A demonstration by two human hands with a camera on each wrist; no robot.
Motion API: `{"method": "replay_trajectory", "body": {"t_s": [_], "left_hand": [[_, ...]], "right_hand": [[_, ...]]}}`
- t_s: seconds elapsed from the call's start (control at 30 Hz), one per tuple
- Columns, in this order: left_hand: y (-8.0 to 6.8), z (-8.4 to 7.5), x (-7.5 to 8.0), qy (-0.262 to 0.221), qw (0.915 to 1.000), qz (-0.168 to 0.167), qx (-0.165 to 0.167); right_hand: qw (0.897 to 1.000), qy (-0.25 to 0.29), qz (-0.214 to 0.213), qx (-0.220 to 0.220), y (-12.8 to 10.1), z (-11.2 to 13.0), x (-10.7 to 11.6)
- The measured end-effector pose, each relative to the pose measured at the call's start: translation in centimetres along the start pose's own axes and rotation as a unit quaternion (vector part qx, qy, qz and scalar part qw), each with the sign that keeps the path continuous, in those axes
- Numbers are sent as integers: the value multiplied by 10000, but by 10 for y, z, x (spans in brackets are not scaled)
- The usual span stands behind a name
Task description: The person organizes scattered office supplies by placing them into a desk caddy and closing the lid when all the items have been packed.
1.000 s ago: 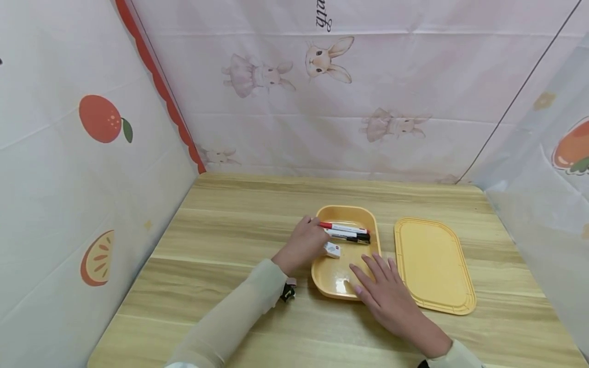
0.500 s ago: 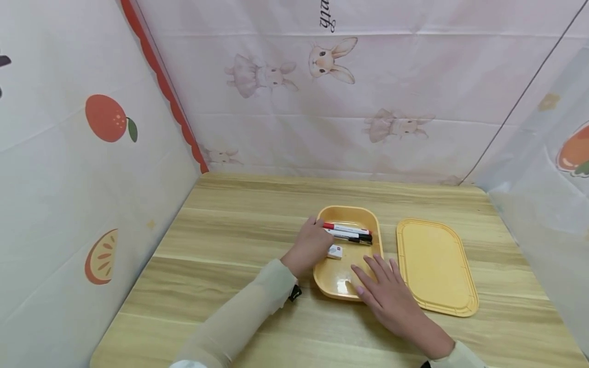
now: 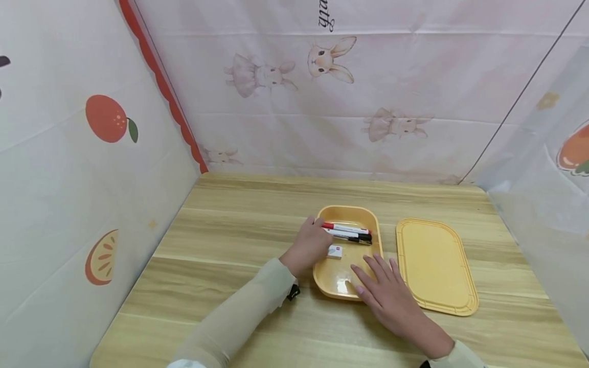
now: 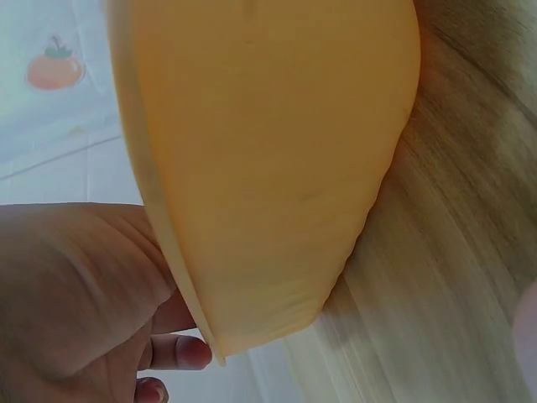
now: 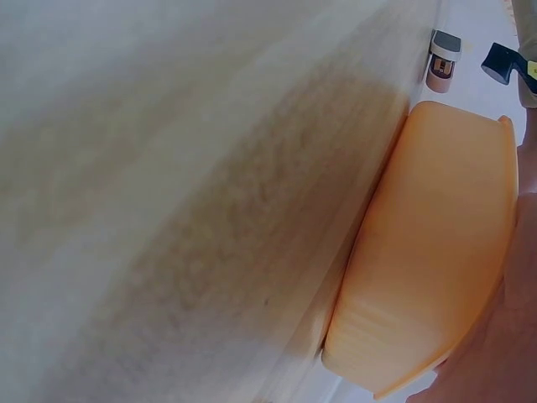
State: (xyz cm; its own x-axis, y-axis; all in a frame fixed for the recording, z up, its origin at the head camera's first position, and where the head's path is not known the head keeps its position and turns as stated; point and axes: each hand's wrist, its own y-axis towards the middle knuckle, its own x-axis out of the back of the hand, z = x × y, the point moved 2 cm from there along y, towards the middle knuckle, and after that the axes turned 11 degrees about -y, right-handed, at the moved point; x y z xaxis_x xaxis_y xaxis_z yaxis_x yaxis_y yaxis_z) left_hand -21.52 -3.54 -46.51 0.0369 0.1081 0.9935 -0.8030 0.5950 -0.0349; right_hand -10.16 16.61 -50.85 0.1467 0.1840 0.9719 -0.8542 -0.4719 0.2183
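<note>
An open yellow box (image 3: 338, 282) stands on the wooden table (image 3: 230, 240). In it lie a red-capped marker (image 3: 345, 227), a black-capped marker (image 3: 353, 236) and a small white eraser (image 3: 335, 250). My left hand (image 3: 307, 244) is curled over the box's left rim, close to the markers' left ends. In the left wrist view the box wall (image 4: 268, 168) fills the frame, with my left hand (image 4: 75, 294) at its rim. My right hand (image 3: 386, 292) lies flat, fingers straight, on the box's near right corner. The right wrist view shows the box (image 5: 436, 252) from the side.
A flat yellow lid (image 3: 434, 263) lies on the table just right of the box. Printed cloth walls close in the table at the left, back and right. Bare wood stretches to the left of and behind the box.
Both hands and the box keep their places. Only the head view has shifted slightly.
</note>
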Motion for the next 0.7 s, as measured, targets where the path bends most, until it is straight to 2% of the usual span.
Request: {"method": "replay_trajectory", "body": {"t_s": [0.23,0.4,0.57,0.7], "left_hand": [[-3,1,4,-267,9995,123,66],[-5,1,6,-528,9986,90,49],[-8,1,8,-738,9973,-39,44],[-12,3,12,-907,9955,-248,-91]], "right_hand": [[10000,-11,38,4,0,0,1],[10000,-2,38,4,0,0,1],[10000,-6,-21,-6,0,1,1],[10000,-60,-67,-12,-1,1,2]]}}
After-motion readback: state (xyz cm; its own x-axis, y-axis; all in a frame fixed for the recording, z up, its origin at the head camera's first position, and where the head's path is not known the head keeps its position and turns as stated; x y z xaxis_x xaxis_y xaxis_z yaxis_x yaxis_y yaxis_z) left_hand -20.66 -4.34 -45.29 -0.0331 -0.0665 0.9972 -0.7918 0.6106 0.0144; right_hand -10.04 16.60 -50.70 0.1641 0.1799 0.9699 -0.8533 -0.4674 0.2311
